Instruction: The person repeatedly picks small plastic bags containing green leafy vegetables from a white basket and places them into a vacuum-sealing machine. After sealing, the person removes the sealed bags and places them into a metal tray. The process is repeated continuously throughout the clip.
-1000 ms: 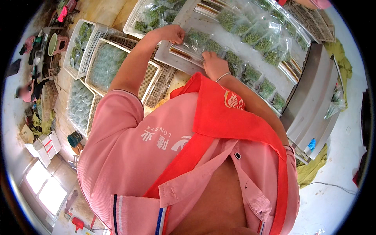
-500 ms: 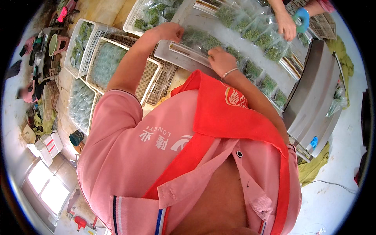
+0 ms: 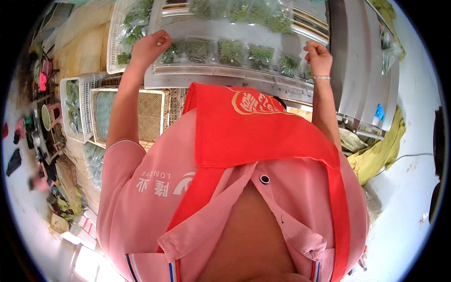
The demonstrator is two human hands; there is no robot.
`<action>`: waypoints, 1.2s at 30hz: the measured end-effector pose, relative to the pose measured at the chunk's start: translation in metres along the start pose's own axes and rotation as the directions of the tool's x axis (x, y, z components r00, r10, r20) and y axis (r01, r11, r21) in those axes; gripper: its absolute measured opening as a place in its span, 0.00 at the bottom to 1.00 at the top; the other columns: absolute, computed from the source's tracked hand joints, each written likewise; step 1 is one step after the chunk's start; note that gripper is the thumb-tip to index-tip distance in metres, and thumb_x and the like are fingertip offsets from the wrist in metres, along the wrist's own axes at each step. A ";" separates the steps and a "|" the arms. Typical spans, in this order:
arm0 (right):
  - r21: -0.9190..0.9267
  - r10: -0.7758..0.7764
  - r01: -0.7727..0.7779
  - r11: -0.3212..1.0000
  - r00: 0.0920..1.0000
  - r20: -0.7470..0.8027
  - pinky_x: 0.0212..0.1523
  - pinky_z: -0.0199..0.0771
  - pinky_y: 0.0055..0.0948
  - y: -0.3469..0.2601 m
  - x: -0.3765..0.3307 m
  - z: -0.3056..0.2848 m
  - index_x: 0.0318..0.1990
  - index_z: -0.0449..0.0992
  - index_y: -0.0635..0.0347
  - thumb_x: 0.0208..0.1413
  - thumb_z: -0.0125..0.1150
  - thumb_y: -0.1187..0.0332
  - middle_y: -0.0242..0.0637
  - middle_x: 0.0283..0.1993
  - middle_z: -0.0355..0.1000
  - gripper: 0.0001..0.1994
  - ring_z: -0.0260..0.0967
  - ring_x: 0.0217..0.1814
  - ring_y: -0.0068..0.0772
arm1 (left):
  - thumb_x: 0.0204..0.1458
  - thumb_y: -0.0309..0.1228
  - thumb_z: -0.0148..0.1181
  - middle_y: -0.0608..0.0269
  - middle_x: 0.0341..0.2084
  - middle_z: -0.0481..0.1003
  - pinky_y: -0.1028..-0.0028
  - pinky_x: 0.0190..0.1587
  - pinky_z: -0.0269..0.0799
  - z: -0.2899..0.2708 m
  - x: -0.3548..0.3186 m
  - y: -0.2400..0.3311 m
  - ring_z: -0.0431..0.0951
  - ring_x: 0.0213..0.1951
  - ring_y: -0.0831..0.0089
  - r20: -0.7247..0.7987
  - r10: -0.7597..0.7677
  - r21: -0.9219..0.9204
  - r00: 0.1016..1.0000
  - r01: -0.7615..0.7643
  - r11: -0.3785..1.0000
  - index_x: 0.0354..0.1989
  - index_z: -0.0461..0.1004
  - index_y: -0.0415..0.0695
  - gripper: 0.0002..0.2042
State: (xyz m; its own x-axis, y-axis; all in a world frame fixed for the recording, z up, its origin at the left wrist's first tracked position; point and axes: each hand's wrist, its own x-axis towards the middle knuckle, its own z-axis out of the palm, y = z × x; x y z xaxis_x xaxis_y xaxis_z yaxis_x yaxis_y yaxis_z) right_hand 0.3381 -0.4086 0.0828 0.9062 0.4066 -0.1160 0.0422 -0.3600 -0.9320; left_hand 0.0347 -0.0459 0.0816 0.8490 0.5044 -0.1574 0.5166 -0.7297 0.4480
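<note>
Your left hand (image 3: 149,46) sits at the left end of the metal tray (image 3: 221,75), fingers curled into a loose fist over the tray's edge and the nearest bag. I can't tell whether they pinch the bag or only the rim. Your right hand (image 3: 318,57) is at the tray's right end, fingers bent and pressed together, thumb side toward the tray, touching or just beside the last bag. The grip itself is hidden.

The bags of greens (image 3: 230,50) lie in a row along the tray's near side, between your two hands, with a second row (image 3: 244,10) on the tray's far side. A white crate (image 3: 126,33) with more greens is just left of the tray. The mesh trays (image 3: 141,110) are below the tray's left end. The steel machine housing (image 3: 361,61) stands right of the tray.

Risks as I judge them:
- Hands are at opposite ends, so an uneven lift tilts the tray and the bags slide off.
- The bags look slick, and a fist grip may slip.
- Your right wrist is close to the housing and could knock against it.
- The red sash (image 3: 263,127) hangs toward the tray's near edge and could snag.
</note>
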 end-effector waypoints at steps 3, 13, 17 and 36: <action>0.005 0.021 -0.021 1.000 0.995 -0.094 0.18 0.61 0.18 -0.006 0.009 -0.031 0.33 0.76 0.62 0.52 0.59 0.69 0.31 0.27 0.74 0.06 0.63 0.18 0.16 | 0.50 0.43 0.56 0.62 0.45 0.73 0.66 0.47 0.68 0.027 0.007 0.036 0.73 0.45 0.63 -0.131 0.285 0.090 0.949 -0.275 0.957 0.48 0.70 0.51 0.18; 0.053 0.067 -0.073 0.996 0.993 0.100 0.17 0.65 0.20 0.016 0.057 -0.042 0.42 0.74 0.64 0.54 0.58 0.70 0.35 0.30 0.75 0.10 0.67 0.19 0.19 | 0.50 0.40 0.57 0.62 0.47 0.72 0.63 0.53 0.63 0.062 0.020 0.080 0.70 0.50 0.63 -0.148 0.401 0.167 0.904 -0.377 0.911 0.50 0.69 0.49 0.19; 0.258 0.117 -0.196 0.946 0.950 0.291 0.22 0.70 0.21 0.017 0.100 0.006 0.55 0.64 0.65 0.57 0.54 0.70 0.40 0.49 0.70 0.19 0.74 0.29 0.27 | 0.50 0.36 0.59 0.64 0.39 0.77 0.73 0.40 0.73 0.088 0.043 0.153 0.77 0.37 0.73 -0.050 0.097 -0.378 0.994 -0.109 0.919 0.49 0.71 0.47 0.17; -0.255 0.086 -0.040 0.966 0.982 0.169 0.29 0.70 0.28 0.053 0.093 -0.043 0.30 0.74 0.64 0.48 0.61 0.69 0.39 0.27 0.74 0.07 0.71 0.27 0.32 | 0.43 0.35 0.64 0.67 0.22 0.76 0.79 0.18 0.67 0.155 0.139 0.272 0.72 0.18 0.80 0.124 -0.048 -0.811 0.991 0.129 0.571 0.34 0.78 0.41 0.12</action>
State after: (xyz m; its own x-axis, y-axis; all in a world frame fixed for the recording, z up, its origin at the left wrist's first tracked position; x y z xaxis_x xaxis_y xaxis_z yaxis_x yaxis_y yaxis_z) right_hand 0.4425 -0.4261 0.0376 0.8222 0.5105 -0.2518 0.1113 -0.5780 -0.8084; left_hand 0.3105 -0.2453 0.0453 0.8306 0.4775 -0.2866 0.3142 0.0232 0.9491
